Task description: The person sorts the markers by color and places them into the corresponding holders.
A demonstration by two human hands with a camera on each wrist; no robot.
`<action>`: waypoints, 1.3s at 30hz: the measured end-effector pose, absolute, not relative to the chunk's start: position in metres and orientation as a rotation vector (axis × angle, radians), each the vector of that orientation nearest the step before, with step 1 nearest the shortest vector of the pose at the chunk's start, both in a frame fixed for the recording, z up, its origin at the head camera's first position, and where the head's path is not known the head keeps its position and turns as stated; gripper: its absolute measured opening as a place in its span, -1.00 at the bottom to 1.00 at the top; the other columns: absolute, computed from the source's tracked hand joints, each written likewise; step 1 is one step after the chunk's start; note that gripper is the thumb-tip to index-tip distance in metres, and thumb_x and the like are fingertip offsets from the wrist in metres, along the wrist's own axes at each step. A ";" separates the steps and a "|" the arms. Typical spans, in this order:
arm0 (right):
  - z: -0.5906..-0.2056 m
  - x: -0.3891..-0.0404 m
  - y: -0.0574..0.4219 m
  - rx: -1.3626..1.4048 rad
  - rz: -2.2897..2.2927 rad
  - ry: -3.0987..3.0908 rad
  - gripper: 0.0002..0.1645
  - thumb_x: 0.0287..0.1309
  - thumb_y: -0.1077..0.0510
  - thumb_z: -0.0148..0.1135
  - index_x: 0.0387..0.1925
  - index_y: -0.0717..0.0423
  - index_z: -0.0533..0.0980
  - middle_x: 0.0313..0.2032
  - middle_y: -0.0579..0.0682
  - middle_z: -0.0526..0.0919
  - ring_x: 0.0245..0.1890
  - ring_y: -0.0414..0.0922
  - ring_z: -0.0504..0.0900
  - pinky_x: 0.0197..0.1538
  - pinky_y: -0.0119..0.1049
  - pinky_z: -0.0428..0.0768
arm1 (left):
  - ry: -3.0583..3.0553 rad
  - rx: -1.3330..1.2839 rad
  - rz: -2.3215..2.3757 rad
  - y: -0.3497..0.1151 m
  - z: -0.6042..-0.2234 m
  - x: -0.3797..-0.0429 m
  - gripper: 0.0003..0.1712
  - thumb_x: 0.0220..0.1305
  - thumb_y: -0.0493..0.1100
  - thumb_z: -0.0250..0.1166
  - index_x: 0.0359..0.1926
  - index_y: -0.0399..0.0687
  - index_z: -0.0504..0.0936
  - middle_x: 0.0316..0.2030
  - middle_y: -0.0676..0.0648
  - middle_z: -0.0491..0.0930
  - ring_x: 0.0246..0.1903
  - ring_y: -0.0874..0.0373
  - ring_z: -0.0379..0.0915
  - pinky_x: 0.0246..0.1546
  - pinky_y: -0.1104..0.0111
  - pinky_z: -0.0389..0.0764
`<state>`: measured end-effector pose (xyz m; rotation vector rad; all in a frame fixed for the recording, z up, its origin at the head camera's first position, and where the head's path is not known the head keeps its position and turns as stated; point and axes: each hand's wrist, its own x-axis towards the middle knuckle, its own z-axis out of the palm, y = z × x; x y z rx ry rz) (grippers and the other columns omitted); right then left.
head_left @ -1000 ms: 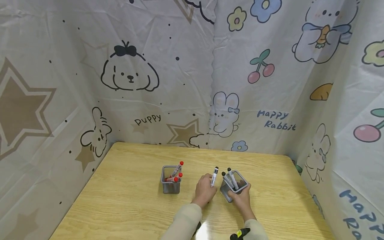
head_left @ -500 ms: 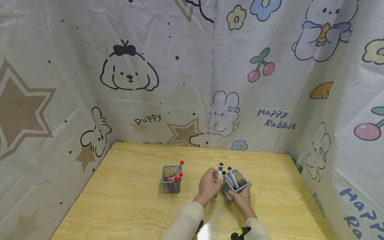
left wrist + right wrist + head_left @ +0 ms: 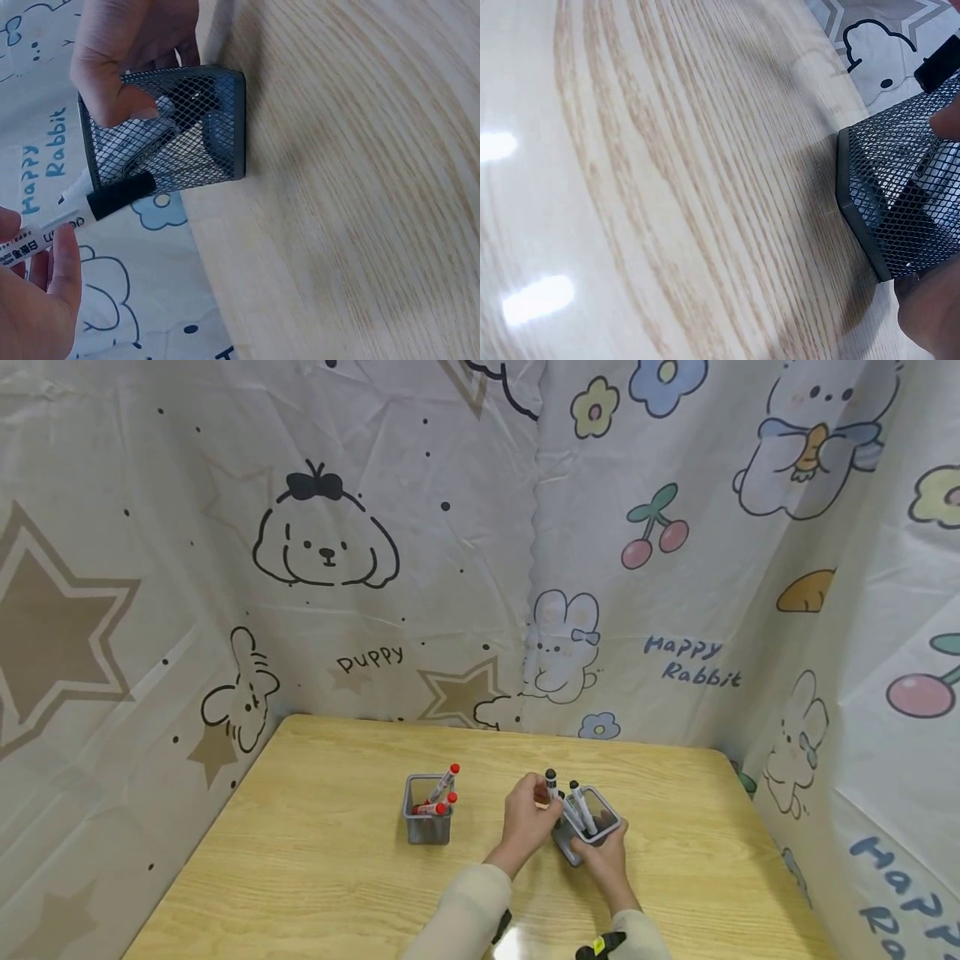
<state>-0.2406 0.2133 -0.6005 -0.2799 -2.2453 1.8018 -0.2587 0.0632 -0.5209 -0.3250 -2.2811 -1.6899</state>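
My left hand point(image 3: 527, 817) pinches a whiteboard marker point(image 3: 49, 234) with a white barrel. One black end of the marker lies close by the mesh wall in the left wrist view; I cannot tell whether they touch. My right hand point(image 3: 604, 858) grips a dark wire-mesh pen holder point(image 3: 567, 845), which leans toward the left. Two black-capped markers point(image 3: 584, 812) stand inside that holder. In the right wrist view, the thumb and a finger point(image 3: 934, 307) press on the mesh sides, and a black marker end point(image 3: 937, 66) shows beside the holder.
Another mesh pen holder point(image 3: 430, 833) stands upright to the left, with several red-capped markers point(image 3: 442, 787) in it. The wooden table point(image 3: 322, 852) reaches back to a printed fabric curtain point(image 3: 450, 610), which also hangs on both sides.
My left hand has moved right with its marker, from beside the tilted pen holder to close against its left side. The marker now stands more upright. The right hand has kept its grip.
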 end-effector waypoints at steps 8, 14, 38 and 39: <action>-0.601 -0.239 0.213 -0.268 1.790 -2.247 -0.09 -0.27 0.40 0.32 0.15 0.33 0.04 0.08 0.36 0.35 0.08 0.15 0.38 0.09 -0.31 0.30 | -2.126 -0.325 -1.728 0.062 -0.514 -0.259 -0.72 -0.05 -0.38 0.33 -0.27 -0.14 0.49 -0.48 0.02 0.55 -0.46 0.16 0.52 -0.44 0.45 0.55; -0.600 -0.237 0.213 -0.278 1.807 -2.258 -0.06 -0.26 0.40 0.32 0.17 0.34 0.01 0.11 0.40 0.33 0.10 0.19 0.36 0.17 -0.09 0.25 | -2.096 -0.314 -1.718 0.059 -0.511 -0.260 -0.66 -0.06 -0.36 0.36 -0.21 -0.12 0.48 -0.50 0.04 0.55 -0.52 0.24 0.50 -0.47 0.44 0.54; -0.601 -0.239 0.214 -0.258 1.793 -2.245 -0.08 -0.30 0.40 0.31 0.14 0.34 0.04 0.06 0.37 0.36 0.06 0.18 0.39 0.14 -0.08 0.29 | -2.094 -0.313 -1.820 0.062 -0.520 -0.260 -0.85 0.05 -0.27 0.34 -0.35 -0.08 0.52 -0.49 0.07 0.58 -0.51 0.27 0.51 -0.44 0.42 0.55; -0.601 -0.239 0.214 -0.256 1.799 -2.243 -0.08 -0.29 0.40 0.31 0.14 0.35 0.04 0.06 0.38 0.36 0.06 0.19 0.39 0.14 -0.08 0.28 | -2.105 -0.308 -1.823 0.062 -0.520 -0.259 -0.85 0.04 -0.27 0.34 -0.35 -0.08 0.52 -0.49 0.07 0.58 -0.51 0.26 0.50 -0.44 0.42 0.54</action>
